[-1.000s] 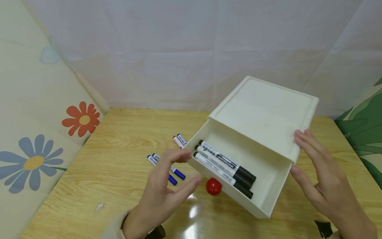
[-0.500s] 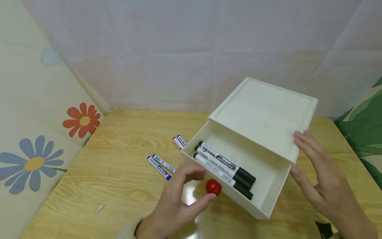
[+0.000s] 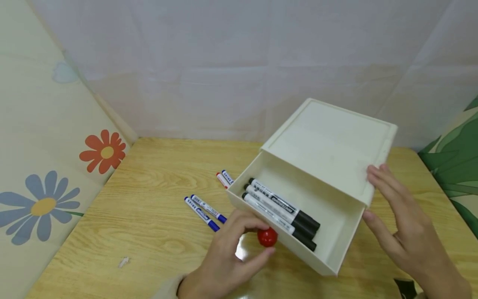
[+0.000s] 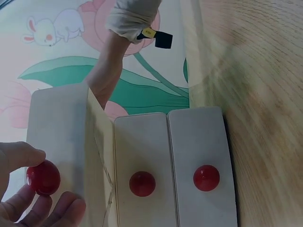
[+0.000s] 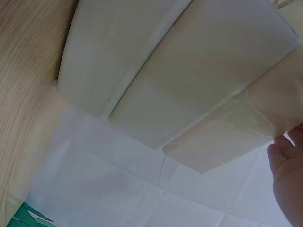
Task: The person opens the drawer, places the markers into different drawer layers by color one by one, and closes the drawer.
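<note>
A white drawer cabinet [image 3: 332, 145] of stacked units stands at an angle on the table, its top drawer [image 3: 328, 265] pulled out. Three white markers with black caps [image 3: 276, 207] lie inside that drawer. At its front, my left hand [image 3: 228, 253] has thumb and fingers on either side of the round red knob [image 3: 267, 237]; in the left wrist view they pinch the knob [image 4: 43, 178]. My right hand [image 3: 407, 224] rests on the cabinet's right side, fingers nearly straight, thumb by the front edge of the casing. The right wrist view shows its fingertips at the cabinet wall [image 5: 189, 71].
Two blue-capped markers [image 3: 203, 211] lie on the wooden table [image 3: 149, 178] left of the cabinet. A red and a blue marker [image 3: 225, 178] stick out behind the drawer. Two lower drawers, each with a red knob [image 4: 206, 178], are closed. A small white scrap [image 3: 123, 261] lies front left.
My left hand has moved right to the red knob and its thumb and fingers have come round it. The right hand, the cabinet and the drawer have stayed put.
</note>
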The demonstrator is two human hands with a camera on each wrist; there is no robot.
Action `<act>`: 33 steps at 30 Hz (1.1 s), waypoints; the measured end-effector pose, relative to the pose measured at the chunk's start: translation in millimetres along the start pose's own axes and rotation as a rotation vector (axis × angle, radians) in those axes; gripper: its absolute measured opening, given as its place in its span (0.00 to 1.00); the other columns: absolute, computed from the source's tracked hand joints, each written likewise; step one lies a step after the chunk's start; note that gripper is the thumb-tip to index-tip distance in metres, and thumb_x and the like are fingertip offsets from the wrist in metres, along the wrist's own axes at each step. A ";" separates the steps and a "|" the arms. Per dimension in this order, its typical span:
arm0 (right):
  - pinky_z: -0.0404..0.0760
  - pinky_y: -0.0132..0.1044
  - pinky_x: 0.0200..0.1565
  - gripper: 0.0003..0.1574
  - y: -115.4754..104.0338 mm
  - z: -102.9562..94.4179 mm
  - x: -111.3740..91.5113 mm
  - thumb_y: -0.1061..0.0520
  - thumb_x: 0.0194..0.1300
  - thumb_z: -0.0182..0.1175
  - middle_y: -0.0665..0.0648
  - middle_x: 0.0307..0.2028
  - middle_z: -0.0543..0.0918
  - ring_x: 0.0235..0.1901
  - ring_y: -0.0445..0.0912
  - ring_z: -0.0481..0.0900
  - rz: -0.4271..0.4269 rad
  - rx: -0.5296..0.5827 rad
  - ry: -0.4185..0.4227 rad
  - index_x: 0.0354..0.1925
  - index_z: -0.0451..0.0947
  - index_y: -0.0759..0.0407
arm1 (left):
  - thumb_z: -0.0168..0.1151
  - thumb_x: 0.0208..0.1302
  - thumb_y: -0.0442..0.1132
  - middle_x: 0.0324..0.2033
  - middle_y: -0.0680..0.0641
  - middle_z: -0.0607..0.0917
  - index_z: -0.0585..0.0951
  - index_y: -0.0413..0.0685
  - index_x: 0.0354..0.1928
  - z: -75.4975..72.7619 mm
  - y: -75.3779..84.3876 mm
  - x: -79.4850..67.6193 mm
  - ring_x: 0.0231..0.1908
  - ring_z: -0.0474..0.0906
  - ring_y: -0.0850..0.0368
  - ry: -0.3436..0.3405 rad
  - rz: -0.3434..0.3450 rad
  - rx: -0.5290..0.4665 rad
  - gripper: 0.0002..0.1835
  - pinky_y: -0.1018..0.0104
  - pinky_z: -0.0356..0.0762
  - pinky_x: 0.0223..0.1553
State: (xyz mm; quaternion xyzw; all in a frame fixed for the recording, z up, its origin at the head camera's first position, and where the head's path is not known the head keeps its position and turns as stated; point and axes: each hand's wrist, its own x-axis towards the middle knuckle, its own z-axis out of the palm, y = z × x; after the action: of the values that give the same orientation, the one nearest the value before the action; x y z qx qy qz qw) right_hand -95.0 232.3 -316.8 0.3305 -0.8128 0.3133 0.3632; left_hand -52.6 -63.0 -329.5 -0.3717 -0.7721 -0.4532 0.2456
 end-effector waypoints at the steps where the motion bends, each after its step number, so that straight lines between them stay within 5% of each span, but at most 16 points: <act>1: 0.56 0.31 0.69 0.40 1.3 0.1 -1.0 0.41 0.67 0.47 0.70 0.59 0.68 0.66 0.55 0.60 0.000 0.002 0.001 0.55 0.66 0.78 | 0.67 0.52 0.35 0.41 0.49 0.77 0.74 0.41 0.45 0.3 -0.2 0.0 0.44 0.73 0.61 0.003 -0.001 0.001 0.18 0.75 0.75 0.46; 20: 0.55 0.29 0.69 0.42 -3.1 -1.0 -1.0 0.39 0.67 0.46 0.70 0.60 0.68 0.67 0.53 0.59 0.016 -0.017 -0.014 0.55 0.66 0.78 | 0.65 0.52 0.34 0.41 0.51 0.76 0.74 0.45 0.46 9.6 -9.7 13.6 0.42 0.73 0.64 -0.035 -0.104 -0.047 0.18 0.78 0.78 0.43; 33: 0.55 0.29 0.69 0.42 -4.8 -0.2 -2.2 0.39 0.67 0.46 0.69 0.60 0.68 0.67 0.52 0.58 0.026 -0.030 -0.018 0.56 0.66 0.77 | 0.65 0.53 0.34 0.43 0.50 0.76 0.74 0.46 0.45 20.7 -20.9 28.7 0.42 0.74 0.64 -0.051 -0.111 -0.048 0.17 0.78 0.78 0.42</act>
State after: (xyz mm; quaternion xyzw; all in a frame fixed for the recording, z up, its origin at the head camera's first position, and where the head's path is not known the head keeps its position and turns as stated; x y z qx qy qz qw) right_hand -90.1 230.3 -317.2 0.3171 -0.8249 0.3027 0.3569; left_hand -87.4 -41.1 -329.4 -0.3458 -0.7863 -0.4749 0.1912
